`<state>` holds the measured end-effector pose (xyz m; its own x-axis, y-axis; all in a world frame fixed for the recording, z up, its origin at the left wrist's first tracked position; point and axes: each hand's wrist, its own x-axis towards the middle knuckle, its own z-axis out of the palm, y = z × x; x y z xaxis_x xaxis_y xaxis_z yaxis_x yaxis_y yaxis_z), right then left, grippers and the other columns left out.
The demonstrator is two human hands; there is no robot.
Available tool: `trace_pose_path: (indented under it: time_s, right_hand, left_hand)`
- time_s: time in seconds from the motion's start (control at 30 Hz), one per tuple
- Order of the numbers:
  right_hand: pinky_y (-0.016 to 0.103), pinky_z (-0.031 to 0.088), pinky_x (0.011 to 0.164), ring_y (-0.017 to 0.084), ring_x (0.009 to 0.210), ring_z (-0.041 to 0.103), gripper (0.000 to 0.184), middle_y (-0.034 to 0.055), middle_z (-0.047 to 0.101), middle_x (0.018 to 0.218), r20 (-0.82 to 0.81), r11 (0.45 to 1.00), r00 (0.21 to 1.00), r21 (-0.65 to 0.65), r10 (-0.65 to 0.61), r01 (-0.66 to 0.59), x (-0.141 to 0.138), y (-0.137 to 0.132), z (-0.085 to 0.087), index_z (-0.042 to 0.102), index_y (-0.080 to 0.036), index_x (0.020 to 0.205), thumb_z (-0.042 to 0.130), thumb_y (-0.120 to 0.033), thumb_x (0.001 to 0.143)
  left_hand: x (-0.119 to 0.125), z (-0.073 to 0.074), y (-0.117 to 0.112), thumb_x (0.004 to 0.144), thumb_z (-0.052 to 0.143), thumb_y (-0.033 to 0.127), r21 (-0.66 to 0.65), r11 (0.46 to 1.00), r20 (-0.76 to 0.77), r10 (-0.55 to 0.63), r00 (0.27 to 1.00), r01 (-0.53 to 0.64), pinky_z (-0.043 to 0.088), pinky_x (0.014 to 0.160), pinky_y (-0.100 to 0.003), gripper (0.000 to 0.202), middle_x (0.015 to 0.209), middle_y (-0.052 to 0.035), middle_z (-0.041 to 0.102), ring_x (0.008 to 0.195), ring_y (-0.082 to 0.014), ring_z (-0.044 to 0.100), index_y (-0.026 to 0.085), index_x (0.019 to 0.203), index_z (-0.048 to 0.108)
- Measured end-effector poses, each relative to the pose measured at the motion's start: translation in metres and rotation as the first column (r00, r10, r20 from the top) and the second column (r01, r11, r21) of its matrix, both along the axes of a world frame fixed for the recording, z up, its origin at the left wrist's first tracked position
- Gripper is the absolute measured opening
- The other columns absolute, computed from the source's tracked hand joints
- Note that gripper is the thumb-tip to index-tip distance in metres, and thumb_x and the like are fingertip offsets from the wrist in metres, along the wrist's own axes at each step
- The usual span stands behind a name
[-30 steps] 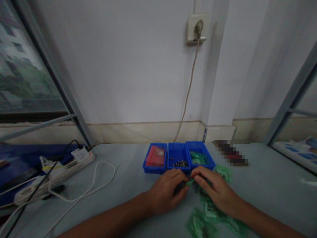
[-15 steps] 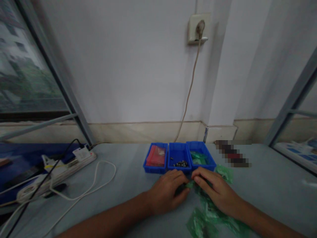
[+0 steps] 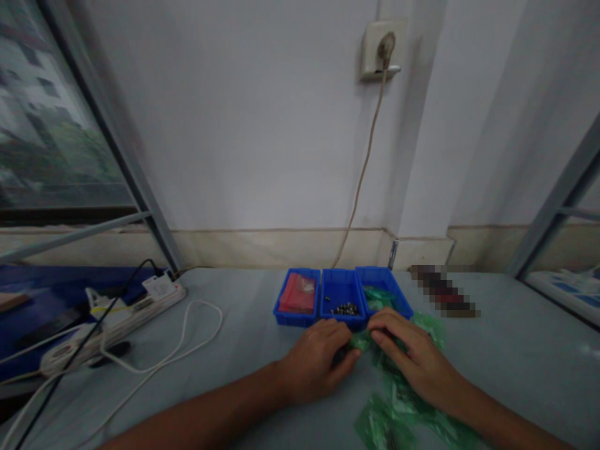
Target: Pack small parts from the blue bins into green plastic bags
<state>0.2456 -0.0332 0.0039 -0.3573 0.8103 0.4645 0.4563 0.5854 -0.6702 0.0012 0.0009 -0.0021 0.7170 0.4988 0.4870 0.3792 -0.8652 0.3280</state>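
Between my two hands is a small green plastic bag [image 3: 360, 340], just in front of the blue bins. My left hand [image 3: 321, 359] pinches its left side with curled fingers. On the other side my right hand [image 3: 412, 353] grips the bag's right end, thumb against fingers. Several more green plastic bags [image 3: 398, 403] lie under and in front of my right hand; their contents are hard to make out. Behind my hands stand a bin with red bags [image 3: 297, 294], a bin with small metal parts [image 3: 345, 309] and a bin with green bags [image 3: 377, 297].
On the left lie a white power strip [image 3: 140, 309], a looped white cable [image 3: 185, 325] and a black cable [image 3: 94, 331]. A blurred-out item [image 3: 445, 292] rests at the back right. A plug sits in the wall socket [image 3: 382, 50].
My hands have moved slightly apart, and more of the green bag shows between them. The camera view has shifted a little.
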Motion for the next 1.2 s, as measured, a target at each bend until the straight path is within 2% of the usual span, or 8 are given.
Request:
trace_pose_path:
  time_s: [0.2, 0.43, 0.7, 0.8, 0.9, 1.03, 1.1, 1.2]
  right_hand:
    - [0.031, 0.052, 0.072, 0.020, 0.077, 0.063, 0.014, 0.0005, 0.066, 0.090, 0.001, 0.994, 0.995, -0.049, -0.098, 0.098, 0.000, -0.001, -0.006, 0.064, -0.027, 0.119, 0.056, -0.035, 0.111]
    - [0.035, 0.054, 0.091, 0.024, 0.101, 0.071, 0.019, 0.0046, 0.074, 0.103, -0.026, 0.997, 0.999, 0.066, 0.035, -0.033, 0.000, -0.001, -0.001, 0.070, -0.027, 0.106, 0.051, -0.026, 0.112]
    - [0.030, 0.052, 0.070, 0.020, 0.077, 0.064, 0.018, 0.0021, 0.070, 0.094, 0.023, 0.997, 0.997, 0.017, -0.076, 0.075, -0.003, -0.002, -0.005, 0.072, -0.026, 0.111, 0.062, -0.017, 0.099]
    - [0.030, 0.052, 0.070, 0.021, 0.078, 0.062, 0.015, 0.0028, 0.069, 0.097, 0.030, 0.998, 0.998, -0.009, -0.059, 0.060, -0.001, -0.001, -0.007, 0.071, -0.027, 0.113, 0.067, -0.022, 0.100]
    - [0.032, 0.053, 0.077, 0.023, 0.087, 0.064, 0.008, 0.0046, 0.068, 0.103, 0.005, 1.000, 1.000, 0.011, -0.006, 0.006, 0.001, 0.001, -0.005, 0.070, -0.027, 0.108, 0.063, -0.024, 0.105]
    - [0.035, 0.054, 0.091, 0.026, 0.106, 0.066, 0.011, 0.0070, 0.067, 0.113, -0.021, 0.998, 1.000, 0.055, 0.006, -0.005, -0.001, 0.000, -0.001, 0.068, -0.026, 0.101, 0.058, -0.024, 0.107]
    - [0.034, 0.054, 0.088, 0.025, 0.100, 0.067, 0.011, 0.0065, 0.068, 0.111, -0.030, 0.999, 1.000, 0.045, -0.007, 0.008, -0.002, -0.001, -0.001, 0.066, -0.026, 0.101, 0.058, -0.027, 0.108]
    - [0.031, 0.052, 0.074, 0.022, 0.082, 0.065, 0.013, 0.0025, 0.069, 0.094, -0.016, 0.999, 0.999, -0.024, -0.044, 0.043, -0.003, -0.002, -0.003, 0.064, -0.025, 0.102, 0.058, -0.034, 0.110]
  left_hand:
    - [0.001, -0.005, 0.000, 0.109, 0.056, 0.027, -0.041, 0.996, -0.003, 0.073, 0.997, -0.073, 0.041, 0.074, -0.030, 0.022, 0.087, -0.0019, 0.060, 0.081, -0.0204, 0.057, 0.021, 0.089, 0.049]
    - [-0.001, -0.010, 0.002, 0.111, 0.056, 0.031, -0.080, 0.992, 0.009, 0.101, 0.995, -0.100, 0.039, 0.071, -0.029, 0.025, 0.086, -0.0006, 0.057, 0.079, -0.0190, 0.056, 0.021, 0.089, 0.048]
    - [-0.003, -0.006, 0.001, 0.117, 0.042, 0.045, -0.072, 0.995, 0.062, 0.075, 0.995, -0.070, 0.039, 0.068, -0.029, 0.042, 0.079, -0.0010, 0.057, 0.075, -0.0183, 0.054, 0.021, 0.084, 0.051]
    - [-0.004, -0.003, 0.001, 0.118, 0.037, 0.049, -0.101, 0.995, 0.079, 0.034, 0.996, -0.026, 0.041, 0.070, -0.029, 0.047, 0.080, -0.0019, 0.059, 0.077, -0.0184, 0.056, 0.020, 0.085, 0.053]
    - [-0.005, 0.000, 0.001, 0.118, 0.036, 0.048, -0.098, 0.995, 0.096, -0.013, 0.995, 0.022, 0.043, 0.070, -0.029, 0.045, 0.081, -0.0026, 0.059, 0.077, -0.0185, 0.055, 0.020, 0.086, 0.053]
    - [-0.005, 0.007, 0.000, 0.116, 0.041, 0.036, -0.078, 0.992, 0.151, -0.089, 0.985, 0.101, 0.050, 0.084, -0.032, 0.034, 0.098, -0.0083, 0.064, 0.093, -0.0214, 0.060, 0.019, 0.090, 0.056]
    - [-0.005, 0.009, 0.000, 0.115, 0.045, 0.031, -0.092, 0.988, 0.194, -0.102, 0.976, 0.122, 0.052, 0.093, -0.035, 0.029, 0.110, -0.0115, 0.064, 0.104, -0.0229, 0.062, 0.019, 0.093, 0.059]
    - [-0.005, 0.010, -0.002, 0.113, 0.050, 0.027, -0.108, 0.988, 0.234, -0.079, 0.969, 0.107, 0.053, 0.099, -0.037, 0.022, 0.122, -0.0142, 0.062, 0.113, -0.0243, 0.063, 0.018, 0.096, 0.062]
